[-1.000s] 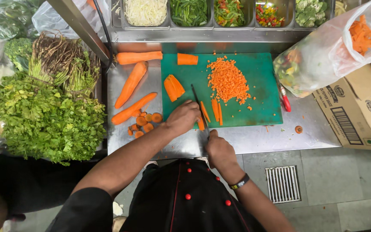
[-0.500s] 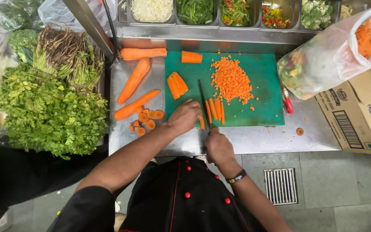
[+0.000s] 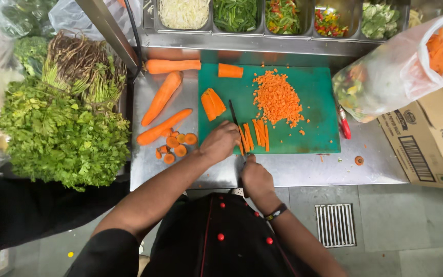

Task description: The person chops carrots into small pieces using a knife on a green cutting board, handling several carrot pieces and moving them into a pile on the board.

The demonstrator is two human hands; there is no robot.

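Observation:
A green cutting board [image 3: 314, 97] lies on the steel counter [image 3: 303, 169]. My left hand [image 3: 220, 141] presses down on carrot strips [image 3: 255, 136] at the board's near edge. My right hand [image 3: 255, 177] grips the handle of a knife [image 3: 235, 119] whose dark blade points away from me, just left of the strips. A heap of diced carrot [image 3: 278, 97] sits mid-board, with sliced carrot slabs [image 3: 213, 102] to its left and a carrot chunk [image 3: 230, 71] at the far edge.
Whole carrots [image 3: 162, 95] and round carrot ends [image 3: 175, 143] lie left of the board. Leafy herbs [image 3: 57, 133] are piled at far left. Steel tubs of cut vegetables [image 3: 283, 13] line the back. A plastic bag [image 3: 401, 66], a cardboard box [image 3: 431, 138] and a red-handled peeler [image 3: 343, 125] are on the right.
The knife and my hands have shifted slightly left along the carrot strips; more cut sticks lie to the right of the blade.

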